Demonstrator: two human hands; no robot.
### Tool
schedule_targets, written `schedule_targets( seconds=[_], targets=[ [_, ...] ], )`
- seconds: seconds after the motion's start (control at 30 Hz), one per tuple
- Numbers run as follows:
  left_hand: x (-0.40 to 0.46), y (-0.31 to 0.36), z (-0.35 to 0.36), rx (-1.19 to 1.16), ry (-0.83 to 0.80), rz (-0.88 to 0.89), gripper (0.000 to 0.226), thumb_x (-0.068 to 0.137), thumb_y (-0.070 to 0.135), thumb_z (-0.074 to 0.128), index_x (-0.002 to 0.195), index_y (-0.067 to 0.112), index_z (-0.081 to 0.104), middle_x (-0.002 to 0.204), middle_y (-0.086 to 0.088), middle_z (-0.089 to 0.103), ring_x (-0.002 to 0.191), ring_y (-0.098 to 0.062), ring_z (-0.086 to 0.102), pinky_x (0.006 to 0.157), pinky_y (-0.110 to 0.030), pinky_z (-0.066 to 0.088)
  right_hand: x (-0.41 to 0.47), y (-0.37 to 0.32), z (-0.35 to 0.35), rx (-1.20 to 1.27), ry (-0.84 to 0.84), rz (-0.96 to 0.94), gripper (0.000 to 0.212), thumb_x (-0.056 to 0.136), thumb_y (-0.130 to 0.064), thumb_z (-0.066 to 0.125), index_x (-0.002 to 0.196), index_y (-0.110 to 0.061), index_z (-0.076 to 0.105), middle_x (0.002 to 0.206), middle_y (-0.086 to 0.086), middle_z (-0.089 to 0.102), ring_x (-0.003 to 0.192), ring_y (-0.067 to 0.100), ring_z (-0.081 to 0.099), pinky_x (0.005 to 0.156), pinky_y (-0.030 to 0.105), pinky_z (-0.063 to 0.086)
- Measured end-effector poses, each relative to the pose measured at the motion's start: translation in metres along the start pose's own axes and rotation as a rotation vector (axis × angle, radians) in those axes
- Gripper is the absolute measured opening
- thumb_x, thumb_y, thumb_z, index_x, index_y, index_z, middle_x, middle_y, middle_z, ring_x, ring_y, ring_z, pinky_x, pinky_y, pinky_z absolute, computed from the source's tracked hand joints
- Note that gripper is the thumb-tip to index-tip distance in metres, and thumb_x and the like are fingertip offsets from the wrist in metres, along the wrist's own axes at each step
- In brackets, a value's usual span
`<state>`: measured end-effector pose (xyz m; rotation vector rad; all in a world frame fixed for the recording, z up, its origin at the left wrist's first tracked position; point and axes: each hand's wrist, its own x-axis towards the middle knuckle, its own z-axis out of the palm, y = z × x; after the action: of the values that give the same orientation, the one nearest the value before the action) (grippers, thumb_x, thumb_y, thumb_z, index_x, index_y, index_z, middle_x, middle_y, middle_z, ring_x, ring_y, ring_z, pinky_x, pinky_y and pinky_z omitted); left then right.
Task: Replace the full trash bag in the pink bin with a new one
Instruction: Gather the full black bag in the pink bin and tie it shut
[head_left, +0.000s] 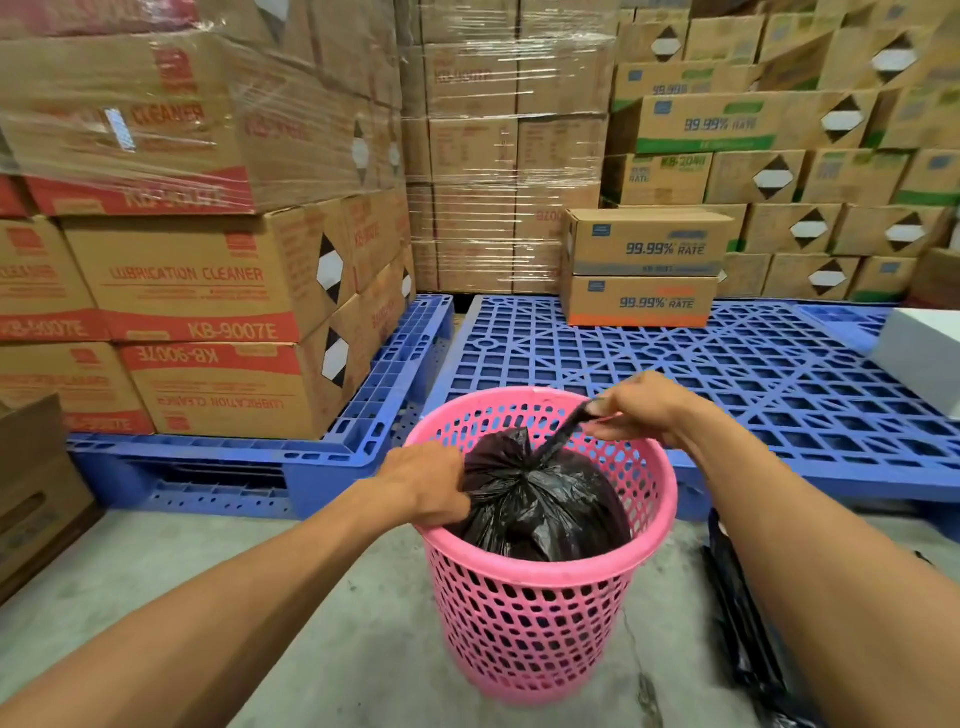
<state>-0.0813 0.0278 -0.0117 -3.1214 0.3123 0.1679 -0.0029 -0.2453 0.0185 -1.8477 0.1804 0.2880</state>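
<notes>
A pink perforated bin (524, 613) stands on the concrete floor in the lower middle of the view. Inside it sits a full black trash bag (540, 509), gathered at its top. My left hand (426, 488) grips the bag's left side at the bin's rim. My right hand (639, 410) pinches a twisted strip of the bag's top and holds it taut above the far rim. A flat black bag (743, 623) lies on the floor to the right of the bin, partly behind my right forearm.
Blue plastic pallets (727, 374) lie just behind the bin. Stacked cardboard boxes (208, 291) rise at the left and along the back. Two boxes (644, 270) sit on the right pallet, and a white block (924, 358) is at the right edge.
</notes>
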Motion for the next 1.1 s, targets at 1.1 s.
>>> schedule_targets(
  seconds=[1.1],
  targets=[
    [0.038,0.01,-0.034,-1.206,0.077,-0.205,0.021,0.1,0.013,0.052,0.08,0.007,0.05,0.071,-0.013,0.053,0.052,-0.019,0.037,0.049,-0.028,0.031,-0.044,0.005,0.075,-0.476,-0.351,-0.205,0.015,0.092,-0.016,0.069,0.086,-0.002,0.07,0.071,0.008,0.063,0.054,0.014,0.061,0.053,0.026,0.058]
  ],
)
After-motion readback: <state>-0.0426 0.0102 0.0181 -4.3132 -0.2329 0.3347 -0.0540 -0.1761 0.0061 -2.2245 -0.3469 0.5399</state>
